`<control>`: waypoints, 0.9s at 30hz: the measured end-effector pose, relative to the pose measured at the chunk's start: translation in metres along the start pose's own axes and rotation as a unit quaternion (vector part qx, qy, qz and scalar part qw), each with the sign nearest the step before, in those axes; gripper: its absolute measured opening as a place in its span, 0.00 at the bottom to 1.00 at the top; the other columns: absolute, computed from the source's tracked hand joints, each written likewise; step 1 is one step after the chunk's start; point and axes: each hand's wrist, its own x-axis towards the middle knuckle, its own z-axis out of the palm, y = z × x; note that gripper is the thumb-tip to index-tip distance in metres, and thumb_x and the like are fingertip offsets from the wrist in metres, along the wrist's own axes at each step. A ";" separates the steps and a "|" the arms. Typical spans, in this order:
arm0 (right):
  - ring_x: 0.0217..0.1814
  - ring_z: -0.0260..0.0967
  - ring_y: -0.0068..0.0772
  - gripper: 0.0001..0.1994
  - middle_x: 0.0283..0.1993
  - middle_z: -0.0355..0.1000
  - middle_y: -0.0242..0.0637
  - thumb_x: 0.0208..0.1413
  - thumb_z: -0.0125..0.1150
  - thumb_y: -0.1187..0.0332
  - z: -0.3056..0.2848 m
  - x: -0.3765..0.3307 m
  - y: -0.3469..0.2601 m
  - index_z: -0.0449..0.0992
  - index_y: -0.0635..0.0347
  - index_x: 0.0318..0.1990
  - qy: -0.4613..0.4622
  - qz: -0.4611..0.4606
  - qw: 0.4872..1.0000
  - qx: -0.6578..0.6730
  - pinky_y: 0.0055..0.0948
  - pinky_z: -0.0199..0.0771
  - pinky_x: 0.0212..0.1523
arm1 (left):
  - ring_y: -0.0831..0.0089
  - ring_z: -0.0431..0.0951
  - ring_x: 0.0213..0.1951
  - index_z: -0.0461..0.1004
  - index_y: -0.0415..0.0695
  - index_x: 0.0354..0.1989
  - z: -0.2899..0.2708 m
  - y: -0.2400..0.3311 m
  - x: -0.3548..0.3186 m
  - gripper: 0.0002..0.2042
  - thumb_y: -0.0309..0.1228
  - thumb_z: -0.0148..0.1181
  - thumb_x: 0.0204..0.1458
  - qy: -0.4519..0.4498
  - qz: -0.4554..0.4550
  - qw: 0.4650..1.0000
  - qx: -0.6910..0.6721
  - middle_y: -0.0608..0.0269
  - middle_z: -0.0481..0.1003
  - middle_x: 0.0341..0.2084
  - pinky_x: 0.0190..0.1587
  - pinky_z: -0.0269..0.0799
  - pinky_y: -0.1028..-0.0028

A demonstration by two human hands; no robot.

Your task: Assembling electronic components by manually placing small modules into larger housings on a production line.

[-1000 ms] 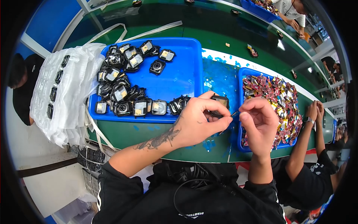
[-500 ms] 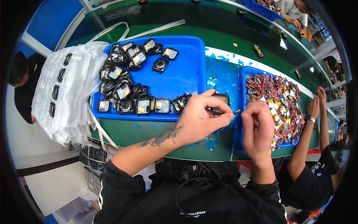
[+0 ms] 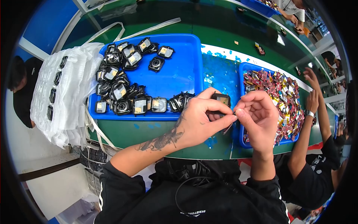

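Note:
My left hand (image 3: 199, 119) grips a small black square casing (image 3: 220, 100) above the green bench edge. My right hand (image 3: 257, 117) is pinched together right beside it, fingertips touching the left hand's fingertips; a thin dark tool (image 3: 227, 128) pokes out below between the two hands. Which hand holds the tool I cannot tell. Just left of my hands stands a large blue tray (image 3: 182, 71) with several similar black casings (image 3: 123, 89) heaped along its left and front sides.
A smaller blue tray (image 3: 246, 71) at the right holds many small multicoloured parts (image 3: 281, 95). White bagged stacks (image 3: 63, 89) lie left of the large tray. Another person's arms (image 3: 311, 123) reach in at the right. More people sit at the far right.
My hands have stayed together at the same spot; the right hand's fingers have closed in against the left hand's fingertips. The view has shifted slightly.

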 end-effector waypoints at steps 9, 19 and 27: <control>0.39 0.72 0.18 0.10 0.40 0.74 0.36 0.54 0.61 0.82 -0.007 -0.001 -0.005 0.72 0.68 0.44 0.025 0.084 0.992 0.088 0.16 0.74 0.34 | 0.80 0.74 0.32 0.81 0.37 0.34 -0.002 -0.002 0.002 0.06 0.22 0.69 0.47 0.015 0.029 0.999 -0.019 0.61 0.73 0.34 0.33 0.71 0.81; 0.32 0.70 0.28 0.07 0.33 0.70 0.38 0.49 0.62 0.83 -0.005 0.003 -0.004 0.72 0.65 0.35 -0.026 -0.129 0.955 -0.266 0.24 0.71 0.28 | 0.84 0.72 0.27 0.81 0.37 0.32 0.000 -0.006 0.002 0.07 0.26 0.69 0.47 0.007 0.021 1.000 -0.019 0.64 0.72 0.32 0.30 0.69 0.82; 0.28 0.69 0.39 0.10 0.31 0.69 0.40 0.43 0.62 0.85 -0.005 -0.006 -0.001 0.71 0.63 0.33 -0.011 -0.289 0.871 -0.397 0.31 0.68 0.24 | 0.85 0.71 0.24 0.80 0.35 0.28 -0.004 -0.009 0.005 0.05 0.24 0.68 0.47 0.019 -0.031 0.994 -0.099 0.67 0.75 0.23 0.53 0.66 0.73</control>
